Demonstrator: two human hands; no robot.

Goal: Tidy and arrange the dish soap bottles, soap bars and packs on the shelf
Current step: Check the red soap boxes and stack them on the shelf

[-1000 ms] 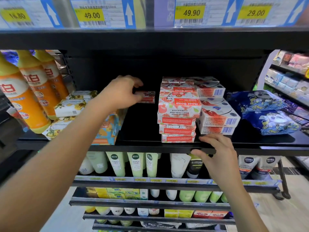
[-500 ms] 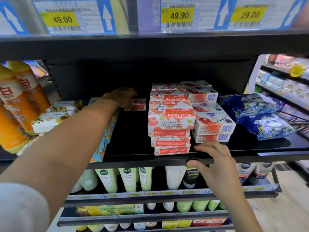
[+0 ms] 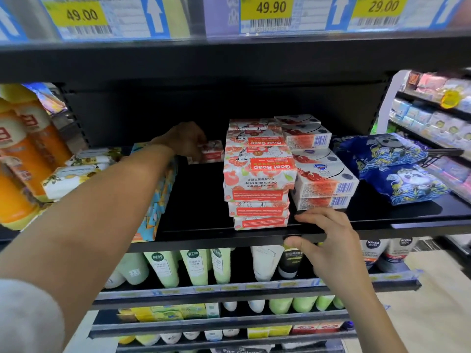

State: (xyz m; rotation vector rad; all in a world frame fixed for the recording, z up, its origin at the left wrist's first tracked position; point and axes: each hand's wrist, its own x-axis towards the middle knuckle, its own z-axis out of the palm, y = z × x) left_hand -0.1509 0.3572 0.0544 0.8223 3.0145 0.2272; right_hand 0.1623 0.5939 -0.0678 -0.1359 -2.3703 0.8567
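My left hand [image 3: 184,140] reaches deep into the black shelf [image 3: 204,220] and grips a small red-and-white soap box [image 3: 211,153] at the back. Right of it stands a stack of Goat Soap boxes [image 3: 258,184], with a stack of white-and-red soap boxes [image 3: 323,179] beside that. My right hand [image 3: 328,240] rests on the shelf's front edge below those stacks, fingers over the lip and thumb under it. Orange dish soap bottles [image 3: 23,154] stand at the far left, next to yellow-flowered soap packs [image 3: 74,174] and a blue-orange pack [image 3: 158,200].
Blue panda-print packs [image 3: 400,171] lie at the shelf's right end. The shelf above carries price tags [image 3: 270,11]. Green and white tubes [image 3: 193,266] hang on the shelf below. Another aisle's shelves [image 3: 433,115] show at the right.
My left hand has gone further back along the shelf and now has hold of the small soap box. The view moved closer and to the left. My right hand stays at the shelf edge.
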